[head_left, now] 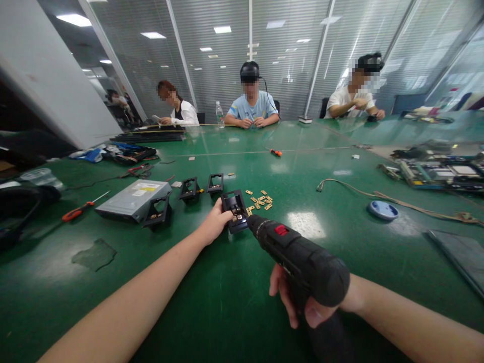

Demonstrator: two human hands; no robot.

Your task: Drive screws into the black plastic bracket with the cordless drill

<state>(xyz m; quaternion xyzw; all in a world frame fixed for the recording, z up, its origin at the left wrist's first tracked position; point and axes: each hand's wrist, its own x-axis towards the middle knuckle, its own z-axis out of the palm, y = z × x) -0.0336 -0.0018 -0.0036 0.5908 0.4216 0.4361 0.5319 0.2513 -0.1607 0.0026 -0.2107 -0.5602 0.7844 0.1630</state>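
Note:
My left hand (pixel 215 222) grips the left edge of a black plastic frame (pixel 235 201), which has brass-coloured parts inside it. In my right hand (pixel 293 297) is a black cordless drill (pixel 302 252) with a red switch on top. Its chuck points left and reaches the frame's right side; whether the bit touches a screw cannot be made out. Just beyond the frame lie several small brass plates (pixel 261 201). Three similar black frames stand to the left: one (pixel 215 185) close by, another (pixel 189 190) beside it, and a third (pixel 157 214) against a silver disc drive (pixel 132 199).
An orange screwdriver (pixel 79 210) lies at left, and another (pixel 276 152) farther off. A blue round lid (pixel 383 210), cables (pixel 363 191) and circuit boards (pixel 446 171) are on the right. Across the green table (pixel 189 312) sit three people; a water bottle (pixel 220 115) stands there.

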